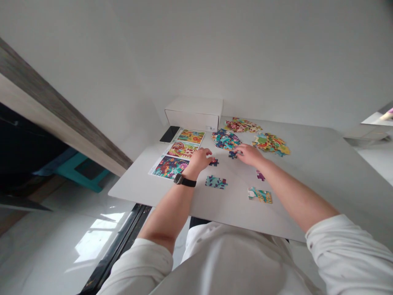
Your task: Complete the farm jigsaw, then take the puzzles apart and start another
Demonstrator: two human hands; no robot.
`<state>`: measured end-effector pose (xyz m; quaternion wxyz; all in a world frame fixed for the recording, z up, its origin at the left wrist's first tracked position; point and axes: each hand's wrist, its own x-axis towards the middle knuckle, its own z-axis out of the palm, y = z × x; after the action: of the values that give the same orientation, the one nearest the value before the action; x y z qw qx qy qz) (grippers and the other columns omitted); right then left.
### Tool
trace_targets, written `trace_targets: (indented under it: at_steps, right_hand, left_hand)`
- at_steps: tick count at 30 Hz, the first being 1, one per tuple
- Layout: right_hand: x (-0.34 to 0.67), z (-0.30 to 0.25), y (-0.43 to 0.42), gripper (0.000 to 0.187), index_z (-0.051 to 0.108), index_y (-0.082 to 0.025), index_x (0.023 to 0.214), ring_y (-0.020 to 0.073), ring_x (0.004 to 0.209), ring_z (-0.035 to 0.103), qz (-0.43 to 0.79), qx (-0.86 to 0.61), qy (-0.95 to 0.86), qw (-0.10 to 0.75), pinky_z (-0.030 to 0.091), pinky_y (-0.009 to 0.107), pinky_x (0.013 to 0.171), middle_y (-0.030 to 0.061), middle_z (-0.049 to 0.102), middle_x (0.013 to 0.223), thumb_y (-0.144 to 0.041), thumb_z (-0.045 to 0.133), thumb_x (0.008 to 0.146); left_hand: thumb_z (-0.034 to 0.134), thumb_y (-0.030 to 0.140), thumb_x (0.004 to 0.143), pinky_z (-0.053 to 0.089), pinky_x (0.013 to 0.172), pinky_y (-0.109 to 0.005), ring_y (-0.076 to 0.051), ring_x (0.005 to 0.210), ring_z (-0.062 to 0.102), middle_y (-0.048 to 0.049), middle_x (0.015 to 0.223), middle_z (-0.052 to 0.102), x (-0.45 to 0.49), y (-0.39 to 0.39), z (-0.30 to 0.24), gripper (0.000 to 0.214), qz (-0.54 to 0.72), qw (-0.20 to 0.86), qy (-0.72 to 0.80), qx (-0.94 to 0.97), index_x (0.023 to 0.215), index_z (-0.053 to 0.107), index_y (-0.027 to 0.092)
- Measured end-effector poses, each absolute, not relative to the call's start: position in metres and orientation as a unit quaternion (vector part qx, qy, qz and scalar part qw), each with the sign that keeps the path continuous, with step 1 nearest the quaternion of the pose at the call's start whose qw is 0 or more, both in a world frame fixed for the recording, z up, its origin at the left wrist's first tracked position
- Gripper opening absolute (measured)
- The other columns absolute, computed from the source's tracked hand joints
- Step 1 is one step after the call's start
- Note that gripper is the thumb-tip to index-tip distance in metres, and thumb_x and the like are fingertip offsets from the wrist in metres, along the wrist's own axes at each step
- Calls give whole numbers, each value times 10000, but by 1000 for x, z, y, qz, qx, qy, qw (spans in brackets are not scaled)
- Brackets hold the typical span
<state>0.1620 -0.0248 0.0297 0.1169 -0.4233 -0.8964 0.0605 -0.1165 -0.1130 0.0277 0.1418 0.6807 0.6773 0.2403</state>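
My left hand [200, 158], with a black watch on its wrist, rests on the white table [322, 164], fingers curled on a dark blue puzzle piece [214, 162]. My right hand [249, 154] pinches another dark blue puzzle piece [232, 155] by its edge. Just beyond both hands lies a blue-and-teal pile of pieces [226, 139]. Nearer to me lie a joined teal section [216, 182], a small purple piece [260, 176] and a joined teal-and-orange section [260, 195].
Three picture cards [179, 153] lie in a row at the table's left. A white box [194, 113] stands against the wall, with a black phone [170, 134] beside it. Red [242, 125] and yellow-green [270, 144] piles sit farther back. A teal stool [82, 171] stands on the floor, left.
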Motion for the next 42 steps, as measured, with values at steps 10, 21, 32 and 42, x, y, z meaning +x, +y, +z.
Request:
trace_targets:
  at_steps: [10,21,32,42]
  right_hand:
    - [156,35,-25,226,825,-264,1142,245,1162,718,49,-450,-886,97,543,329,978,72,779,1282,-240,644,1010]
    - [160,37,1,218,818,-231,1114,267,1107,720,39,-524,-841,129,543,378,977,108,787,1187,-299,630,1026]
    - [158,30,34,303,786,-222,1213,278,1191,695,44,-509,-849,136,532,409,1062,126,751,1262,-135,653,955]
    - [153,27,57,463,659,-170,1411,315,1335,643,72,-498,-856,120,479,441,1160,184,695,1421,-149,668,949]
  left_hand:
    - [875,327,816,582,949,-345,-275,1039,733,-108,1157,729,-113,-114,19,354,177,123,608,764,1154,835,232]
    - [763,336,932,563,964,-338,-216,978,715,-78,1132,728,-112,-118,35,231,317,136,604,718,1129,807,222]
    - [619,356,1002,479,703,-278,-176,715,689,1,820,782,-109,-114,44,323,369,198,653,631,1297,708,259]
    - [751,272,902,516,1089,-398,-280,1222,674,-102,1288,735,-121,-33,50,443,281,78,594,750,1338,691,223]
